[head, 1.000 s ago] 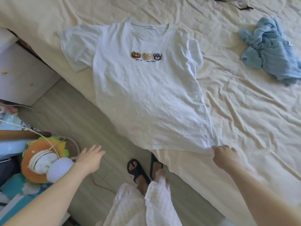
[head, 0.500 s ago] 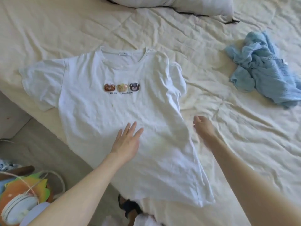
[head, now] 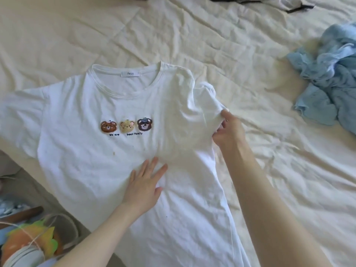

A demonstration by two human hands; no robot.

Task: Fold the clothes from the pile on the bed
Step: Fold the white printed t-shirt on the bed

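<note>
A white short-sleeved cotton T-shirt (head: 92, 166) with three bear patches is lying face up across the cream wrinkled bed (head: 269, 180), its left sleeve overhanging the bed's edge; open sheet is lying to its right. The right hand (head: 228, 134) is pinching the bunched right sleeve, its grip closed. The left hand (head: 143, 186) is pressing flat, fingers spread, mid-shirt. A crumpled light-blue garment (head: 327, 81) is lying well apart.

Two bare forearms, no sleeves, left hand (head: 143, 186), right hand (head: 229, 132)

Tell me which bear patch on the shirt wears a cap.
The dark brown bear, rightmost of the three and nearest the right hand, wears a blue cap; the other two don't.
</note>
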